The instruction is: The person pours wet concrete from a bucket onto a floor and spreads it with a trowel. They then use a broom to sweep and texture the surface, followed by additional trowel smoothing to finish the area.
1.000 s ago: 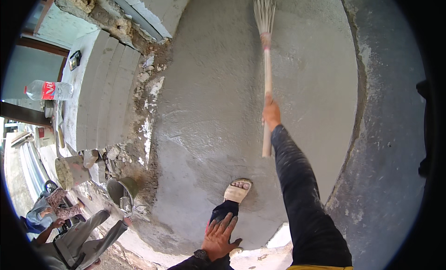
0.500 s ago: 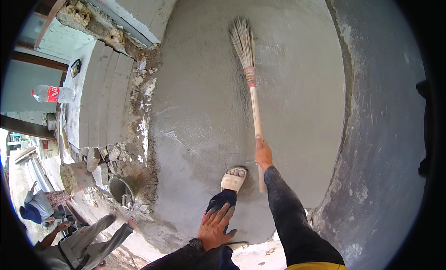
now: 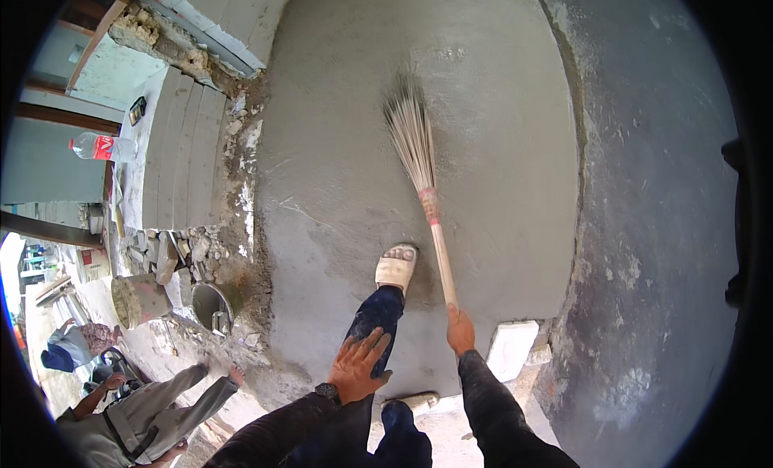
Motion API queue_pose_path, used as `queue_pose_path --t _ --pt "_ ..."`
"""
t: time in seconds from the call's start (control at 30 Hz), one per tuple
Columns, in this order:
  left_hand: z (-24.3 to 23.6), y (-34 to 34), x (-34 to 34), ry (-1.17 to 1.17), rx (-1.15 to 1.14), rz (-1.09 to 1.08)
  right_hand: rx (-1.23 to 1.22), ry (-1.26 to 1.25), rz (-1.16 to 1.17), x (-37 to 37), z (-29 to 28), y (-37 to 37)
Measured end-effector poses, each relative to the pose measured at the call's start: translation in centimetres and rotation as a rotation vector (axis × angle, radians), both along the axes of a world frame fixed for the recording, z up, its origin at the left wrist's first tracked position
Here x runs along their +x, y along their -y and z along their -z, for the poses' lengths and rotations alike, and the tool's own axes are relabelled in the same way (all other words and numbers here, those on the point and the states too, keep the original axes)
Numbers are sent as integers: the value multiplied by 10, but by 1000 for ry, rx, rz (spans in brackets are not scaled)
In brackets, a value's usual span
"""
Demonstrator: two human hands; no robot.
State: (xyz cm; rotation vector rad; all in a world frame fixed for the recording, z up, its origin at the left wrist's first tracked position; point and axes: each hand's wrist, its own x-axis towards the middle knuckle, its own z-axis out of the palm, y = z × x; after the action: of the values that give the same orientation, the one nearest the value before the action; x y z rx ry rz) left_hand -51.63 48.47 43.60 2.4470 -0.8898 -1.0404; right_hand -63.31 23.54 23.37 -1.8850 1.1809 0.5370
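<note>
Gripping the broom, the right hand has drawn closer, apparently advancing the stroke. The left hand rests, fingers spread.

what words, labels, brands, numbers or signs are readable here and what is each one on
Clear plastic bottle: large white lettering on its red label, not copied here.
Wristwatch: any dial markings are too small to read.
Stick broom: any marks on its red binding are too blurred to read.
I can make out no other text.
</note>
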Motion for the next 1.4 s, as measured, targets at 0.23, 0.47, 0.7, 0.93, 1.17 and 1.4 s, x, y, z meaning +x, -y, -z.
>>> queue_pose_path --t 0.23,0.47,0.7,0.93,1.17,1.4 --pt "5 -11 -44 30 16 100 40 -93 18 -176 -62 -54" --pt "10 -21 -69 122 5 189 22 -202 62 -325 -147 -102" --pt "6 -5 -50 139 -7 292 128 55 226 -265 -274 -52" --pt "-15 30 55 33 -20 63 182 526 255 186 -231 91" --pt "-2 42 126 -69 -8 -109 92 601 199 558 -129 164" --pt "5 41 145 -146 37 -212 99 331 75 542 7 154"
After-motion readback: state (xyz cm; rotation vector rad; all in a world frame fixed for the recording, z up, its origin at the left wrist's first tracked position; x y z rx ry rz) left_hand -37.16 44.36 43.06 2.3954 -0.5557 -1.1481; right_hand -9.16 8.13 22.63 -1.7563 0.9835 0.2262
